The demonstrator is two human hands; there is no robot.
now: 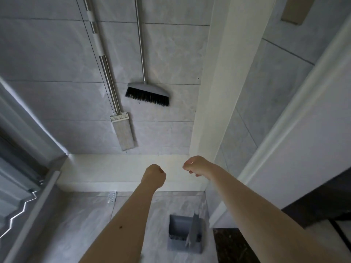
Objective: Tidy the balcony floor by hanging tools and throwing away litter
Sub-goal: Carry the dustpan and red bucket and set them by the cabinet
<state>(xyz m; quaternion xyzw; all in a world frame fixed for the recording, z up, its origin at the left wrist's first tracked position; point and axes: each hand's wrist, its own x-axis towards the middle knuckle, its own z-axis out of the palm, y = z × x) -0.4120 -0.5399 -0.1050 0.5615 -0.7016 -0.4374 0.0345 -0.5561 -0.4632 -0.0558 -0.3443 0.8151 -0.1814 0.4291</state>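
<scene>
A grey broom (147, 94) with black bristles hangs on the tiled wall by its metal handle. To its left hangs a flat mop (123, 131) with a steel pole. A grey dustpan (185, 235) stands on the floor below, near the right wall. A blister pack of litter (111, 197) lies on the floor by the white ledge. My left hand (153, 176) is a closed fist held in front of the ledge, holding nothing. My right hand (197, 166) is beside it, fingers curled loosely, with nothing visible in it.
A white ledge (114, 168) runs along the wall's foot. A white pillar (218, 82) stands at the right of the tools. A sliding window frame (28, 168) is at the left, a dark cabinet (313, 205) at the right.
</scene>
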